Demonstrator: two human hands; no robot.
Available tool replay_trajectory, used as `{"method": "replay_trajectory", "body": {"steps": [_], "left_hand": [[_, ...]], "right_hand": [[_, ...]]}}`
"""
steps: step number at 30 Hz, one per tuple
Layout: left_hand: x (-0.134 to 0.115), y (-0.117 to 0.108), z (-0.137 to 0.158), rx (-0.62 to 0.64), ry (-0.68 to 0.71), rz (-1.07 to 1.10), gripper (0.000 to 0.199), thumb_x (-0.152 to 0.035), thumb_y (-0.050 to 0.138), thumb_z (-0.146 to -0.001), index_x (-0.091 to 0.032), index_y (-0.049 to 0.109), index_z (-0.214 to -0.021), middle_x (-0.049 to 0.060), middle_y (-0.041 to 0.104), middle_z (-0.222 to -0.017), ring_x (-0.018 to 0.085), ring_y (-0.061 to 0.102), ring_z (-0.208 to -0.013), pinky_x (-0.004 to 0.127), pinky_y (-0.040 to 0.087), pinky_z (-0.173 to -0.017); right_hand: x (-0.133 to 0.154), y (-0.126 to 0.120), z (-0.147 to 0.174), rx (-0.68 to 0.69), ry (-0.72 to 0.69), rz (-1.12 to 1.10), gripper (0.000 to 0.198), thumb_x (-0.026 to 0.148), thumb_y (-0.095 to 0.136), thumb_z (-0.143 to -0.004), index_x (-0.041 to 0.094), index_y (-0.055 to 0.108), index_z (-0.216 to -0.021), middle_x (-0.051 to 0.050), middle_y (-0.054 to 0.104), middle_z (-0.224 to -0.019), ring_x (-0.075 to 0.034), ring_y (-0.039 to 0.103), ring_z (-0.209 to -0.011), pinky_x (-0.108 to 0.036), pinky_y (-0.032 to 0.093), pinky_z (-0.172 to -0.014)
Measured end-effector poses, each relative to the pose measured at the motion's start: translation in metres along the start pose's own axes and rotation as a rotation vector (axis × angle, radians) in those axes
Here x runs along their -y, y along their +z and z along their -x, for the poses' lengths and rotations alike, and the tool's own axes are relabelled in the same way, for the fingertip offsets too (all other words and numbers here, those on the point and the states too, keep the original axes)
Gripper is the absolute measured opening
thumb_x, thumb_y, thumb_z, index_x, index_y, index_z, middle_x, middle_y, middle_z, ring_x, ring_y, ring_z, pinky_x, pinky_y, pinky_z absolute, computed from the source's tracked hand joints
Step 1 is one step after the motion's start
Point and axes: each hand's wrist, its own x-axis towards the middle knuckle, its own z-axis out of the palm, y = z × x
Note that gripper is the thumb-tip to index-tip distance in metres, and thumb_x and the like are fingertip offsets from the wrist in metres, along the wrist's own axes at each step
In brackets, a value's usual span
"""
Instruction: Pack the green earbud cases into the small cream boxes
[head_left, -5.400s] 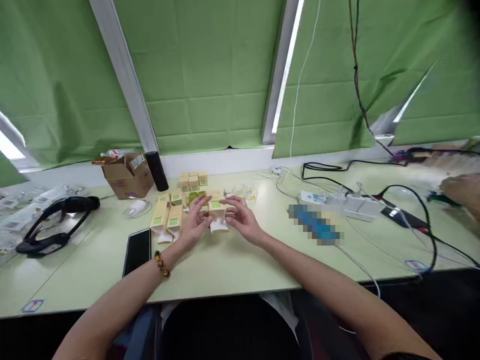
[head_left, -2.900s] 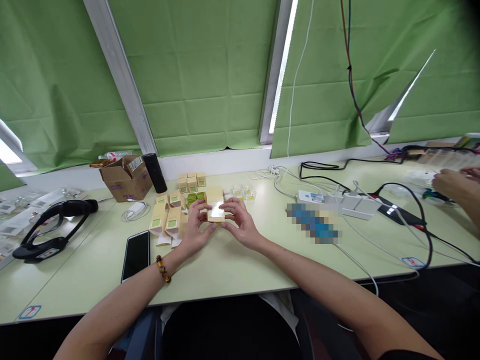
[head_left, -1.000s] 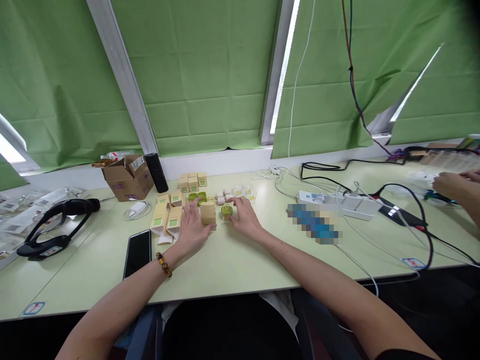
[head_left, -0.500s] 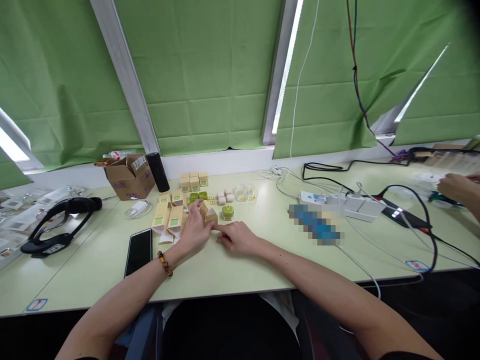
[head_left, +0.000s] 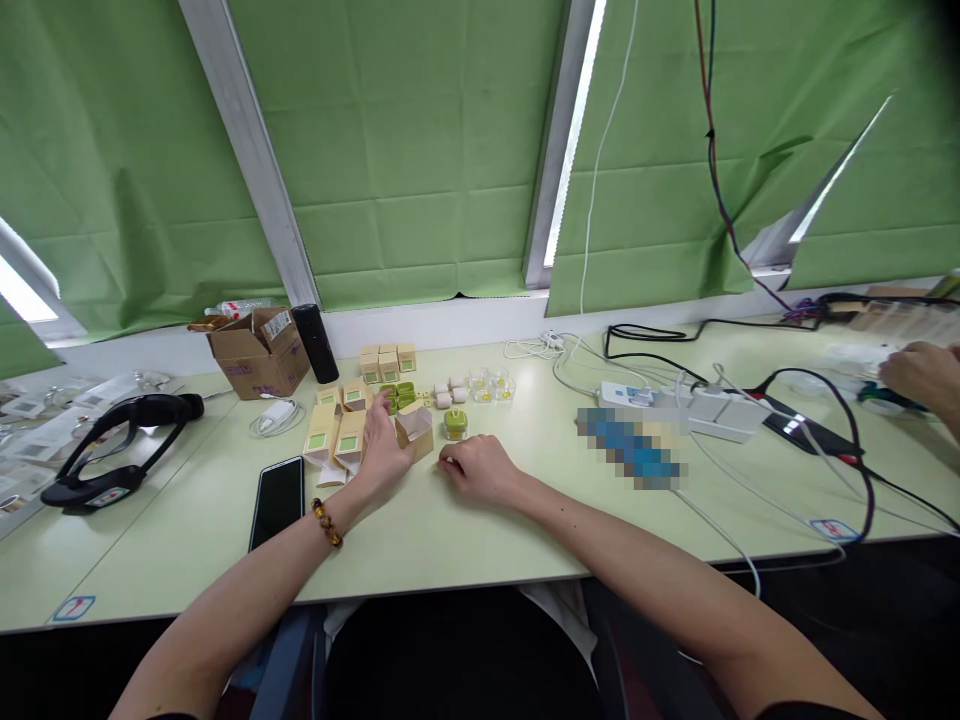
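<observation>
A small cream carton (head_left: pixel 415 433) stands with its top open, its inside showing. My left hand (head_left: pixel 385 452) is beside its left side, fingers stretched up and apart, with the thumb close to or touching the carton. To the right of the carton my right hand (head_left: pixel 478 470) rests on the table, fingers curled in, with nothing visible in them. Just beyond it sits a small clear container with a green lid (head_left: pixel 455 424). Several green pieces (head_left: pixel 397 395), pale pink pieces (head_left: pixel 450 392) and clear cups with yellow centres (head_left: pixel 492 384) lie behind.
More cream cartons (head_left: pixel 349 436) stand left of my left hand, others (head_left: pixel 388 363) at the back. A phone (head_left: pixel 277 503), a headset (head_left: pixel 124 450), a cardboard box (head_left: pixel 259 355) and a black cylinder (head_left: pixel 315 343) are leftward. Rightward are a power strip (head_left: pixel 709 410), cables, and another person's hand (head_left: pixel 921 375).
My left hand has loosened from the carton, which now shows its open top. My right hand has drawn back from the carton, its pointing finger curling in.
</observation>
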Motion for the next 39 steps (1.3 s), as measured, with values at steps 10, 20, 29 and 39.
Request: {"method": "replay_trajectory", "body": {"steps": [10,20,29,39], "left_hand": [[0.008,0.001,-0.003,0.056,-0.026,0.095,0.080,-0.011,0.063,-0.083,-0.026,0.024,-0.150,0.015,0.053,-0.135,0.030,0.051,-0.136,0.052,0.041,-0.114],[0.001,-0.003,-0.005,0.032,0.034,0.176,0.072,-0.008,0.062,-0.077,-0.028,0.032,-0.139,0.013,0.047,-0.141,0.026,0.052,-0.134,0.046,0.046,-0.113],[-0.003,-0.006,-0.008,-0.025,0.097,0.043,0.022,-0.021,0.054,-0.094,-0.024,0.071,-0.106,0.010,0.056,-0.132,0.027,0.050,-0.136,0.050,0.042,-0.116],[0.002,0.000,-0.011,-0.019,0.016,0.165,0.030,-0.028,0.053,-0.096,-0.020,0.074,-0.117,0.011,0.072,-0.128,0.026,0.066,-0.117,0.043,0.056,-0.097]], "right_hand": [[-0.011,0.004,-0.009,-0.036,0.140,-0.003,0.020,0.027,0.059,-0.093,0.023,0.079,-0.090,-0.010,0.079,-0.086,-0.026,0.072,-0.080,-0.031,0.040,-0.068],[-0.056,0.010,-0.025,-0.457,0.246,-0.420,0.042,0.014,0.065,-0.081,0.025,0.062,-0.121,-0.003,0.071,-0.106,-0.020,0.064,-0.097,-0.029,0.047,-0.076],[-0.065,0.040,-0.040,-0.280,0.129,-0.627,0.061,0.020,0.070,-0.087,0.022,0.050,-0.145,-0.012,0.062,-0.136,-0.024,0.061,-0.123,-0.035,0.051,-0.096],[-0.065,0.021,-0.038,-0.366,0.156,-0.630,0.038,0.021,0.071,-0.084,0.021,0.067,-0.122,-0.008,0.073,-0.115,-0.023,0.066,-0.101,-0.033,0.055,-0.082]]}}
